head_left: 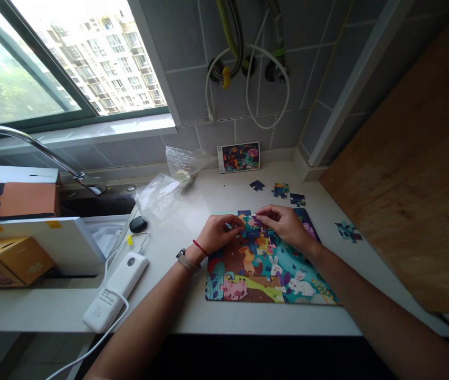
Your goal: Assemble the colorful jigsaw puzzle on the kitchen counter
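Crosswise, the puzzle (264, 269) lies under both hands (256, 228).

Small print on the white power bank (115, 290) is too blurred to read.

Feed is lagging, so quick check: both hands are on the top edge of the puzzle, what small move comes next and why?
Probably press the piece under the left hand and right hand flat into the jigsaw puzzle. Both sets of fingertips meet at its top row, and loose pieces wait beyond on the counter.
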Demonstrator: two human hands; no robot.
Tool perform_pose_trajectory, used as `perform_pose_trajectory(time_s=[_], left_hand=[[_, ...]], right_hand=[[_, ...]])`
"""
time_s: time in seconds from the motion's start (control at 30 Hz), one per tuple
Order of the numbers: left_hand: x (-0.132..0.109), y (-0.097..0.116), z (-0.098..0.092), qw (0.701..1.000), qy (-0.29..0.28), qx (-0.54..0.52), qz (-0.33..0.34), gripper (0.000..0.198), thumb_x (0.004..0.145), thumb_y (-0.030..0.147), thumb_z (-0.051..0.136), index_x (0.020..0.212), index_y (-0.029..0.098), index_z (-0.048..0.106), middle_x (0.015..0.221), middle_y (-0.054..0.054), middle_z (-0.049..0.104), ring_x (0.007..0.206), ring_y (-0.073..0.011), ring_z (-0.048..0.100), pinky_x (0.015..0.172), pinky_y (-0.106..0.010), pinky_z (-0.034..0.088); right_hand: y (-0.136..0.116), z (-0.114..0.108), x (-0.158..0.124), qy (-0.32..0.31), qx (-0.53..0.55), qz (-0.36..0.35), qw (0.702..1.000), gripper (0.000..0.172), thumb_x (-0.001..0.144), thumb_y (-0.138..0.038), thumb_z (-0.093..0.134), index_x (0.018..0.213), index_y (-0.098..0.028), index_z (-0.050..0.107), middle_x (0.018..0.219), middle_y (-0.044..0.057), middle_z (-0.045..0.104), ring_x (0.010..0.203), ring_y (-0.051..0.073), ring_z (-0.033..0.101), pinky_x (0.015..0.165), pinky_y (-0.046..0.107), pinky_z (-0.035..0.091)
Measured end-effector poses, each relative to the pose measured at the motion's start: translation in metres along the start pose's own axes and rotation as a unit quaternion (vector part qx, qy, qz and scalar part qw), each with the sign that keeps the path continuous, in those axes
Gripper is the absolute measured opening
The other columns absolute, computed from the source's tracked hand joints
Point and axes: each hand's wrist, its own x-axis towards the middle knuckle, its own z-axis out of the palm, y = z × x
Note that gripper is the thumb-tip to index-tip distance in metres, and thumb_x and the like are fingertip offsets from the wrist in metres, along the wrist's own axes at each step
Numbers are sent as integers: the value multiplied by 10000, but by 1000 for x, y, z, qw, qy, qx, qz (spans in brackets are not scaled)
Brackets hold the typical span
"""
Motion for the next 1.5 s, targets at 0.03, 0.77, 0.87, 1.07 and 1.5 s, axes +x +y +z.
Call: perform_pose_trajectory(time_s=[0.03, 0.77, 0.87, 1.07, 1.5], left_hand=[[0, 0, 0, 1000, 1, -4, -4, 117, 921, 310, 734, 932, 203, 780, 886, -20, 808, 733, -145, 736, 684, -248, 597], [4, -13, 5, 991, 81, -87, -57, 240, 886, 422, 768, 955, 194, 792, 858, -42, 807, 754, -174, 754, 661, -253, 600], [4, -15, 7, 989, 90, -100, -59, 262, 883, 427, 773, 990, 188, 793, 871, -50, 813, 769, -180, 766, 675, -257, 612], [4, -17, 8, 987, 103, -105, -61, 272, 878, 450, 772, 961, 195, 814, 873, -47, 820, 710, -170, 754, 641, -249, 615], [6, -15, 7, 985, 115, -113, -61, 281, 878, 445, 762, 980, 191, 829, 912, -60, 828, 715, -178, 761, 656, -266, 634]], right_hand=[[0, 0, 0, 0, 0, 1, 1000, 417, 727, -589, 862, 885, -206, 816, 819, 62, 809, 693, 207, 734, 655, 313, 609], [8, -2, 4, -13, 2, 9, 1000, 362, 738, -514, 856, 904, -198, 793, 888, 74, 812, 819, 232, 755, 788, 358, 616], [8, -2, 3, -4, -12, 0, 1000, 374, 737, -536, 856, 879, -197, 786, 864, 72, 805, 805, 233, 749, 776, 353, 615], [8, -3, 4, 1, -25, -10, 1000, 418, 728, -560, 863, 891, -183, 784, 871, 82, 809, 804, 234, 756, 764, 346, 619], [7, -3, 1, 24, -106, -73, 991, 271, 820, -438, 790, 928, -190, 803, 913, 88, 799, 818, 230, 742, 690, 318, 583]])
